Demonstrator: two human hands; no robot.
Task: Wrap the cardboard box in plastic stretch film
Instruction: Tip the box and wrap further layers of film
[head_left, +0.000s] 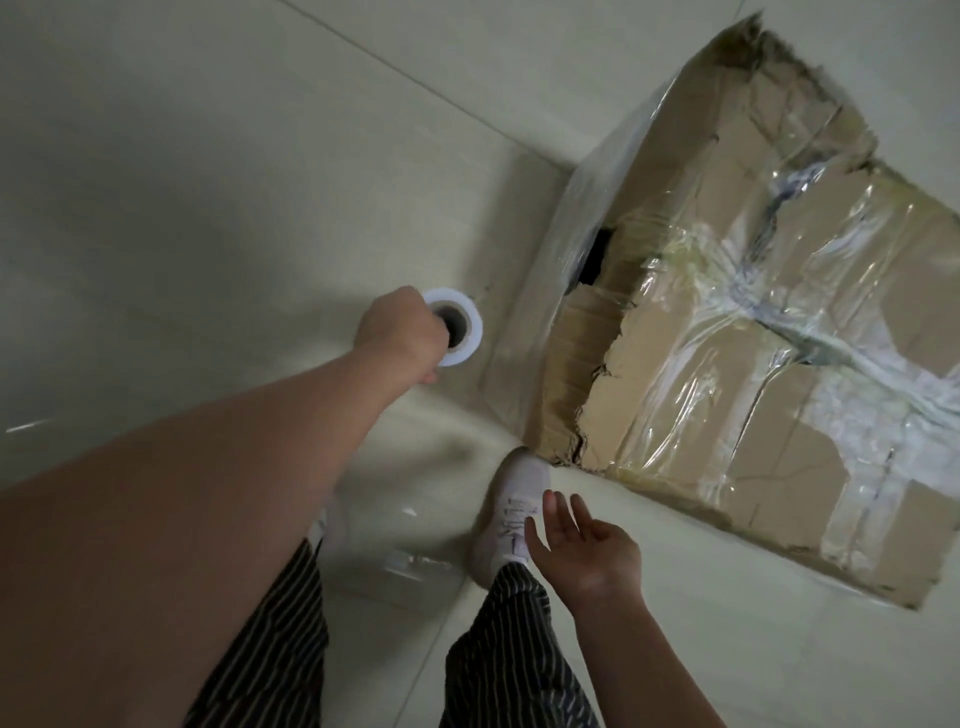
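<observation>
A large torn cardboard box (737, 332) stands on the floor at the right, with clear stretch film wrapped over its top and sides. My left hand (400, 332) grips the upper end of a white stretch film roll (462, 327), held upright to the left of the box, fingers hooked into its core. A sheet of film (524, 291) runs taut from the roll to the box's near left side. My right hand (582, 551) hangs open, palm up, below the box's near corner, holding nothing.
The floor is pale glossy tile (208, 156), with grout lines. My feet in white shoes (511, 509) stand just in front of the box's near corner; striped trouser legs fill the lower middle.
</observation>
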